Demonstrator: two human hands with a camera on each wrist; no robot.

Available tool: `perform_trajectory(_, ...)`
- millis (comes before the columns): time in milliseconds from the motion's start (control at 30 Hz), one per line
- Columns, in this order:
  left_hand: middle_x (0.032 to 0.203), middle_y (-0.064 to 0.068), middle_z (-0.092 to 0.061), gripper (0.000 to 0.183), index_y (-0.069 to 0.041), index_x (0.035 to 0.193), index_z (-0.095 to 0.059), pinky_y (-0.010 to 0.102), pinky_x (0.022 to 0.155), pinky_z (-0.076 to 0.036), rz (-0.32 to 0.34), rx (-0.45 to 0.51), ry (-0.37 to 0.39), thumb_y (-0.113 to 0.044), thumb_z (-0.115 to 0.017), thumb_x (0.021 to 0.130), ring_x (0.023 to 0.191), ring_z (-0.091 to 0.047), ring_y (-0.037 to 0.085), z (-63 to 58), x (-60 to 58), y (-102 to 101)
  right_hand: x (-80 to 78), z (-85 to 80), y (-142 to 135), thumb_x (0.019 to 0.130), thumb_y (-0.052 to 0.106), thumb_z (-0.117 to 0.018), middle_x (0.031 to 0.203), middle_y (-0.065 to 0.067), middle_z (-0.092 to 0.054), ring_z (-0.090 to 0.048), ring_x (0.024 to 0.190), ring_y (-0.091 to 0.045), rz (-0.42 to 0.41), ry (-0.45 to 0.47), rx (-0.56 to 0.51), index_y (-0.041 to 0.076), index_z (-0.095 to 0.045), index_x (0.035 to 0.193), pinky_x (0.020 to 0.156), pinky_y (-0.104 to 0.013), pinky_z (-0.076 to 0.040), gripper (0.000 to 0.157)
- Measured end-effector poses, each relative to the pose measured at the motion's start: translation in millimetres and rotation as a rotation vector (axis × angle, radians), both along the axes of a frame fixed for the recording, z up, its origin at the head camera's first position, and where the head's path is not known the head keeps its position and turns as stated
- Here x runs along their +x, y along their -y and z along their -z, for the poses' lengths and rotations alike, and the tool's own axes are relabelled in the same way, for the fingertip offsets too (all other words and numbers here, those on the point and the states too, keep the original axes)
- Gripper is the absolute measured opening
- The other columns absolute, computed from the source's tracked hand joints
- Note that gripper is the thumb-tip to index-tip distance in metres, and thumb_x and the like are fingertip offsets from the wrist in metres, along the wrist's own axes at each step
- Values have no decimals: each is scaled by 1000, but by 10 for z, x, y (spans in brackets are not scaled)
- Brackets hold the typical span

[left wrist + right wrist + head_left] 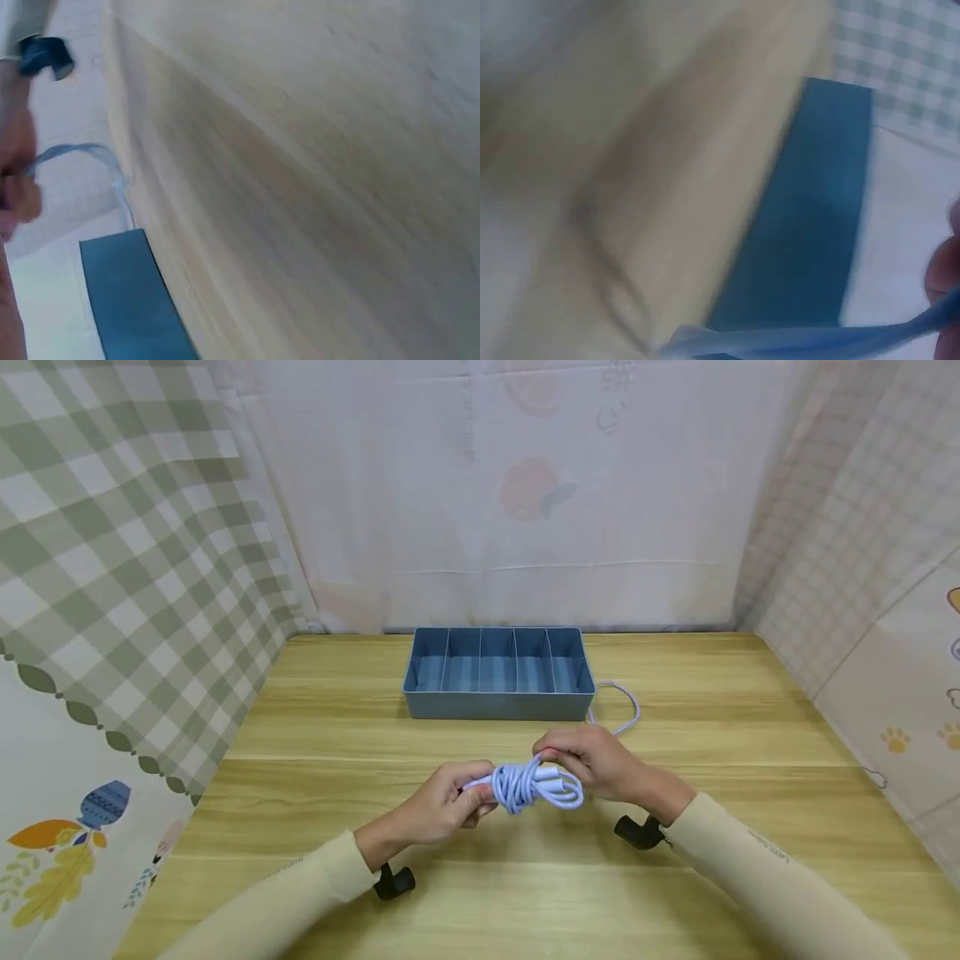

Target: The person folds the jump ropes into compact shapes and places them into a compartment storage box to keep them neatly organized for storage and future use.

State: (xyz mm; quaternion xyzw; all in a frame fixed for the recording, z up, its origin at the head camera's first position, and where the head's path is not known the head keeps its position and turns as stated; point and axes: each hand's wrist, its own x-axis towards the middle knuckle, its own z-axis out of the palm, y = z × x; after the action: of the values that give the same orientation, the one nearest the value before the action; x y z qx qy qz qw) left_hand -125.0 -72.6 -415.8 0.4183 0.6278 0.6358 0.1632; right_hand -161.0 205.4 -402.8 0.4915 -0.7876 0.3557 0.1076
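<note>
A lavender braided cable (516, 787) is bundled, its turns wrapped around the middle with a loop out to the right. My left hand (448, 802) grips the bundle's left end, thumb on top. With thumb and fingertips, my right hand (600, 764) pinches a strand at the bundle's upper right. From behind that hand, a loose length of cable (636, 706) curves out over the table beside the box. In the right wrist view, a blurred stretch of cable (817, 343) runs up to the fingers (945, 266) at the right edge.
A blue-grey box (498, 706) with several compartments stands at the back of the wooden table (337, 735), beyond both hands. Behind it hangs a pale curtain (450, 527); a checked cloth (150, 510) closes the left side. Each wrist carries a small black camera (395, 882).
</note>
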Motion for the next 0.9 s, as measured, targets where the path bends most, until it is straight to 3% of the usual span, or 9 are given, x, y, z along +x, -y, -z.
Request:
perform_trajectory(100, 71, 12, -44, 23, 14, 101, -53, 21, 45, -31, -109, 42, 155, -1, -38, 110, 55, -37, 7, -41, -10, -14, 63, 143, 61, 90, -3, -70, 91, -2, -74, -71, 77, -17, 135, -94, 69, 9, -72, 101, 65, -34, -58, 17)
perform_trajectory(167, 73, 10, -46, 24, 14, 101, -55, 20, 46, -32, -242, 10, 196, -1, -39, 110, 55, -39, 8, -52, -24, -45, 124, 221, 125, 94, 5, -68, 84, 2, -70, -66, 66, -15, 209, -213, 145, 11, -68, 98, 56, -33, -55, 7)
perform_trajectory(267, 69, 5, -49, 21, 11, 94, -59, 20, 47, -34, -447, -91, 131, 2, -44, 107, 55, -42, 7, -26, -52, -111, 226, 250, 233, 96, 12, -64, 75, 6, -59, -50, 52, -11, 235, -337, 259, 12, -60, 95, 45, -29, -41, 4)
perform_trajectory(333, 67, 4, -52, 21, 8, 89, -62, 20, 47, -36, -556, -160, 88, 5, -48, 104, 55, -44, 7, 0, -72, -150, 282, 263, 291, 95, 8, -60, 72, 6, -53, -42, 50, -10, 231, -401, 312, 11, -55, 94, 45, -27, -35, 6)
perform_trajectory(467, 71, 12, -60, 19, 5, 91, -68, 20, 48, -40, -673, -249, 78, 4, -53, 102, 57, -49, 8, 32, -142, -185, 408, 247, 392, 87, 4, -57, 68, 6, -48, -37, 48, -10, 179, -473, 388, 11, -49, 90, 46, -25, -31, 10)
perform_trajectory(533, 73, 15, -63, 17, 5, 93, -70, 20, 49, -41, -727, -285, 72, 4, -55, 101, 58, -50, 8, 48, -197, -185, 459, 236, 436, 85, 4, -54, 67, 7, -46, -36, 48, -9, 145, -522, 375, 11, -48, 88, 46, -24, -30, 9)
perform_trajectory(667, 74, 16, -65, 15, 4, 91, -71, 22, 50, -43, -756, -354, 20, 5, -58, 99, 59, -50, 10, 93, -263, -163, 526, 170, 471, 77, 0, -47, 64, 8, -41, -32, 50, -8, 90, -575, 322, 13, -48, 86, 47, -22, -27, 16)
perform_trajectory(733, 75, 15, -65, 15, 2, 89, -70, 23, 51, -45, -714, -388, -7, 6, -58, 98, 60, -51, 11, 112, -258, -150, 533, 136, 465, 70, -1, -46, 64, 9, -40, -30, 51, -7, 74, -576, 308, 13, -49, 87, 49, -21, -25, 23)
perform_trajectory(900, 76, 13, -67, 16, -2, 86, -68, 24, 55, -47, -610, -502, -115, 5, -59, 98, 60, -51, 9, 111, -214, -127, 527, 12, 434, 68, -1, -50, 67, 9, -45, -31, 53, -7, 42, -571, 307, 14, -51, 88, 48, -20, -23, 25)
